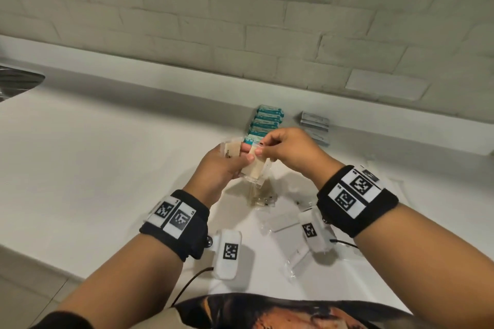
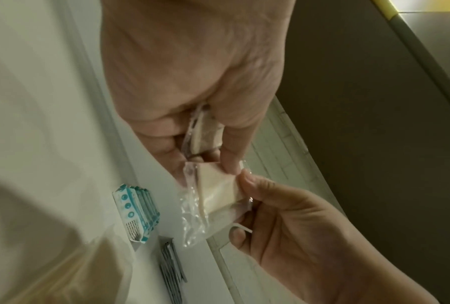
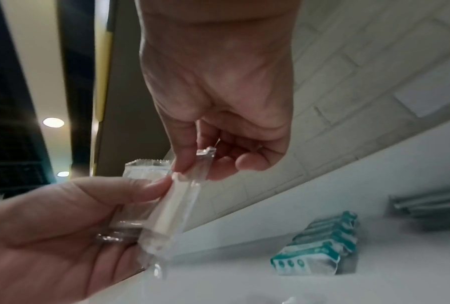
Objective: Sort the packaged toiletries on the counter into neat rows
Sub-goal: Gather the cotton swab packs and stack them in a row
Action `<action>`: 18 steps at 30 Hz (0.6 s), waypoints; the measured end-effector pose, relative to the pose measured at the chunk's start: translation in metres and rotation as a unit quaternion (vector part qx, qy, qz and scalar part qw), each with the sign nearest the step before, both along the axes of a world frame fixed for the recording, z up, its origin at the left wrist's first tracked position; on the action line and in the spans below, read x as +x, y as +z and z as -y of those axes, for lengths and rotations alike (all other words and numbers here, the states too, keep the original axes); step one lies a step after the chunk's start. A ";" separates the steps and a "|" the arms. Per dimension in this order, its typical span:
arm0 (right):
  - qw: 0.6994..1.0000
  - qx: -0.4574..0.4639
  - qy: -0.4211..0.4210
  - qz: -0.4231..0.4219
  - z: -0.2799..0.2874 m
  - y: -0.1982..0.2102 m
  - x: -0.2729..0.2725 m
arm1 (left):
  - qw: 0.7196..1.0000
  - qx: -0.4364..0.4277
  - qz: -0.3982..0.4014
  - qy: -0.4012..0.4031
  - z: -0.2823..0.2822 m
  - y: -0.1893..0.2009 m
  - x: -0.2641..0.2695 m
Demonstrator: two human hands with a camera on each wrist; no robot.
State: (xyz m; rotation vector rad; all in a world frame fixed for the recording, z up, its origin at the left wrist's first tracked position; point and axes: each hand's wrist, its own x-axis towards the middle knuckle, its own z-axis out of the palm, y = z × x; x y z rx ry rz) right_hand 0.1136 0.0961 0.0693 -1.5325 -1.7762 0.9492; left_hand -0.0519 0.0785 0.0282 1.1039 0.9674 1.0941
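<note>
Both hands are raised over the white counter (image 1: pixel 112 147). My left hand (image 1: pixel 244 153) grips a small stack of beige sachets in clear wrap (image 1: pixel 232 152). My right hand (image 1: pixel 260 148) pinches the top edge of one more beige sachet (image 1: pixel 256 168), and my left thumb presses that sachet against the stack. In the left wrist view the stack (image 2: pixel 205 133) sits under my left hand (image 2: pixel 203 160), and my right hand (image 2: pixel 244 205) holds the front sachet (image 2: pixel 218 189). In the right wrist view my right hand (image 3: pixel 200 166) pinches the sachet (image 3: pixel 171 207) beside my left hand (image 3: pixel 140 214).
A row of teal packets (image 1: pixel 267 123) lies by the back ledge, with grey packets (image 1: pixel 315 125) to its right. Loose beige sachets (image 1: pixel 262 196) and clear-wrapped white items (image 1: pixel 287 224) lie below the hands. A sink edge (image 1: pixel 18 80) shows at far left. A brick wall (image 1: pixel 240 21) rises behind.
</note>
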 end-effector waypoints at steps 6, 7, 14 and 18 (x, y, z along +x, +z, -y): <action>0.997 -0.021 -0.016 0.076 -0.014 0.005 0.007 | 0.999 -0.045 0.010 0.021 0.000 -0.002 -0.006; 0.990 -0.017 -0.027 0.138 -0.018 0.003 0.008 | 0.997 -0.064 0.021 0.023 0.000 -0.004 -0.008; 0.930 -0.035 0.055 0.361 -0.039 -0.028 -0.010 | 0.975 -0.202 0.089 0.010 -0.007 -0.007 -0.019; 0.910 -0.037 0.039 0.410 -0.047 -0.045 -0.011 | 0.969 -0.217 0.120 -0.009 -0.008 -0.011 -0.028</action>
